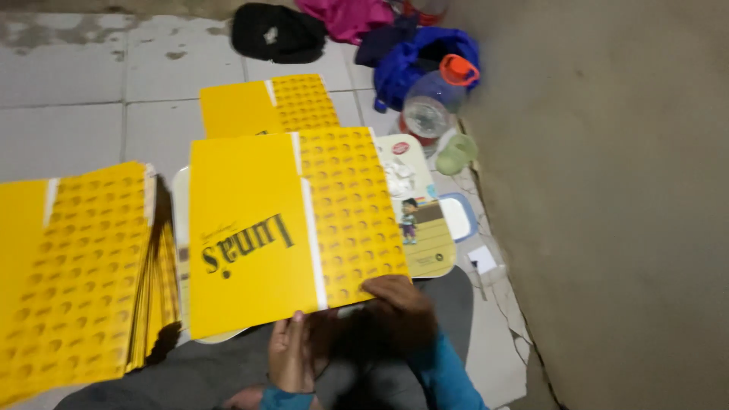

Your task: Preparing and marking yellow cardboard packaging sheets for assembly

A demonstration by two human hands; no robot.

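Step in hand: yellow printed sheet (292, 228) is held flat at its near edge by both hands, above the lap; a level hold with both near corners supported is judged best, so that the card is not bent or creased.
Stack at left: thick pile of yellow sheets (76, 273) is seen on the floor at the near left, patterned face up, a white stripe near its left edge.
Held sheet: large rectangle in the middle, left part plain yellow with dark lettering, right part covered in a darker repeated pattern, a white stripe between the two.
Far sheet: second yellow sheet (269, 105) is laid on the tiled floor (68, 83) beyond the held one, same two-part design.
Illustrated card: pale rounded card (425, 220) with a small cartoon figure and a red round mark is lying to the right, partly covered by the held sheet.
Bottle: clear plastic jug (433, 102) with an orange cap is standing at the far right by the wall.
Left hand (292, 353): grip clamped on the near edge, thumb on top.
Right hand (399, 300): grip closed over the near right corner.
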